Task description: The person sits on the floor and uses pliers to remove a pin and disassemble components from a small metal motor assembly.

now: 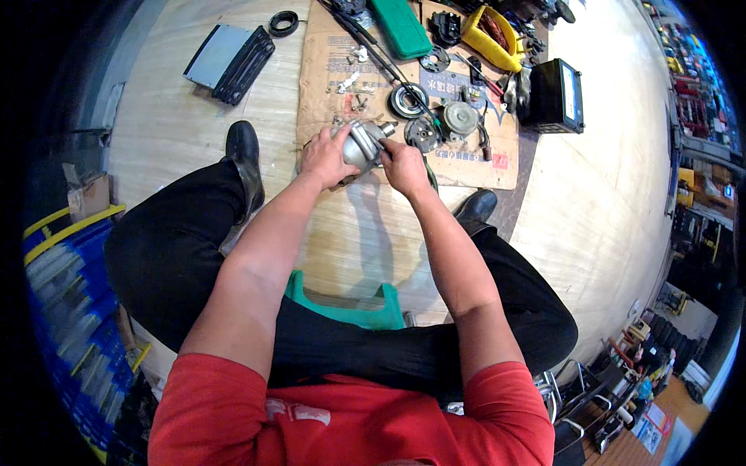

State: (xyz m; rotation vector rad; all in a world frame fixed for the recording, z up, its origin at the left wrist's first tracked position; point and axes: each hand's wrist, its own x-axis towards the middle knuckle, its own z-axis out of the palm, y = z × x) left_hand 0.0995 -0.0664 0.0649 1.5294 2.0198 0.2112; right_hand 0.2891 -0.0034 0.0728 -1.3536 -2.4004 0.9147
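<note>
A rounded silver metal housing with ribs and a short shaft end, like a car air-conditioning compressor (362, 146), is between my hands at the near edge of a cardboard sheet (326, 85). My left hand (326, 158) is wrapped round its left side. At its right side is my right hand (406, 166), fingers closed in a pinch; whatever they grip is hidden. Just beyond lie a ring-shaped pulley (400, 103), a dark round plate with holes (420, 135) and a round metal motor-like part (458, 119). Small screws (359, 103) lie farther left.
A green case (400, 27) and a cut-open yellow container (493, 39) lie at the back. A black battery (553, 97) stands right of the cardboard. Far left are a car stereo unit (230, 62) and a black ring (284, 24). A green stool (346, 312) is between my legs.
</note>
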